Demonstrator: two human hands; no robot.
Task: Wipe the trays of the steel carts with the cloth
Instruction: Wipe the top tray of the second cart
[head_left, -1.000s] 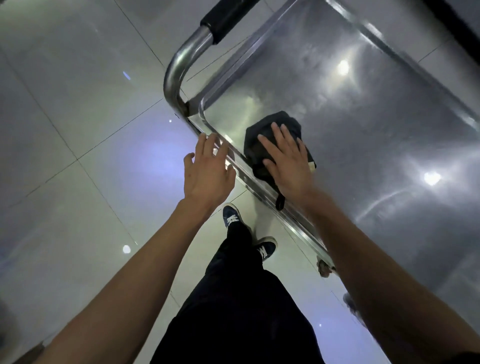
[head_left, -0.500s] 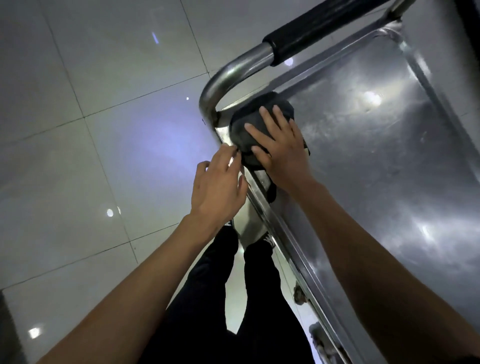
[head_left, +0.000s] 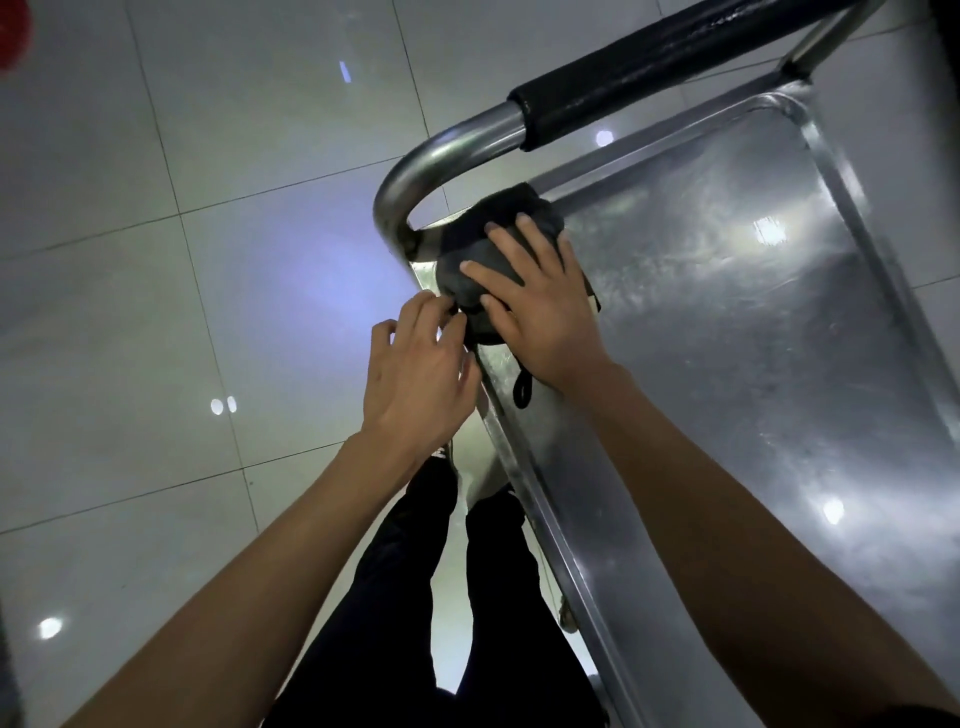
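The steel cart's top tray fills the right side of the view, shiny and streaked. A dark cloth is bunched in the tray's near-left corner, under the bend of the handle tube. My right hand lies flat on the cloth with its fingers spread, pressing it down. A short cloth loop hangs out below the palm. My left hand is at the tray's left rim, its curled fingertips pinching the cloth's edge.
The cart's push handle has a black foam grip and runs across the top. Glossy grey floor tiles spread to the left. My dark trouser legs stand close against the cart's left side.
My right hand has pushed the cloth along the tray into the corner under the handle bend. The left hand has followed along the rim and now meets the cloth's edge.
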